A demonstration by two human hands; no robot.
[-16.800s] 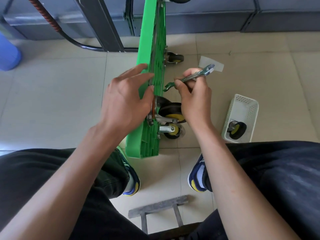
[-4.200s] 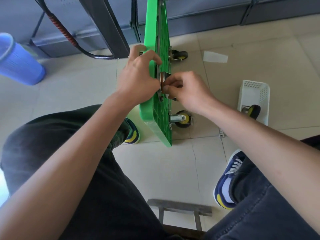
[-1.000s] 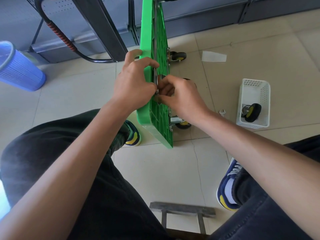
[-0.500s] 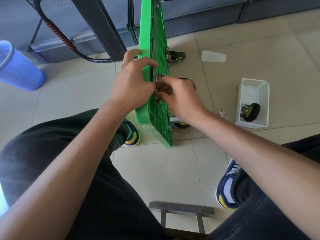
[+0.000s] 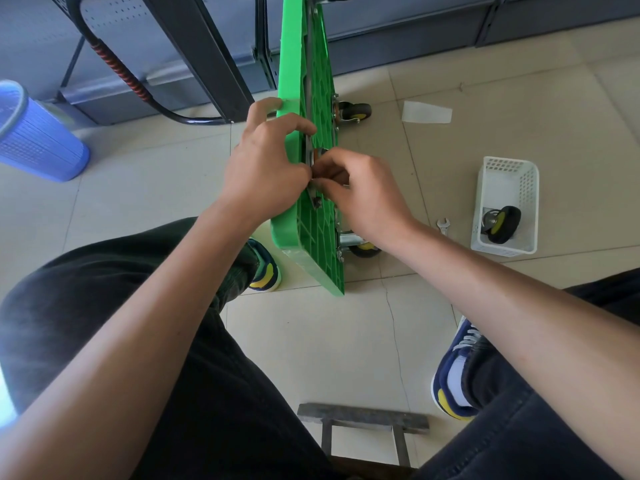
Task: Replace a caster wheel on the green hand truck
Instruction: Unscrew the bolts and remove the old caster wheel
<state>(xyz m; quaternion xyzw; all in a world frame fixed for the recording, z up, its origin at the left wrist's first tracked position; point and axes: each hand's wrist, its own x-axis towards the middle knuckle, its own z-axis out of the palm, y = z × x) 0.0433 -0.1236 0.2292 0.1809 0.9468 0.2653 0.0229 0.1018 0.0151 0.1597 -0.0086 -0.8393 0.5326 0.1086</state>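
Head view, sole view on record. Green hand truck (image 5: 313, 81): stood on edge on the tiled floor (image 5: 311, 341), ribbed underside facing right. Left hand (image 5: 265, 171): fingers curled over the platform's upper edge, thumb down near a mounting point, holding the deck. Right hand (image 5: 360, 195): fingertips pinched on a small part at the mounting plate on the underside; the part itself too hidden to name, presumably a nut or bolt being worked by finger. Caster at that spot: only a sliver of its orange-and-metal top showed between the hands. Fitted casters: one (image 5: 353, 112) farther along the deck, one (image 5: 360, 245) nearer, partly behind the right wrist. Loose caster wheel (image 5: 502, 225): lay in the white basket (image 5: 509, 168), well apart from the truck. Wrench (image 5: 443, 226): on the floor beside the basket, unheld. Judged progress: middle stage; fastening at the mount by hand under way, wrench tightening and setting the truck back on its wheels apparently left.
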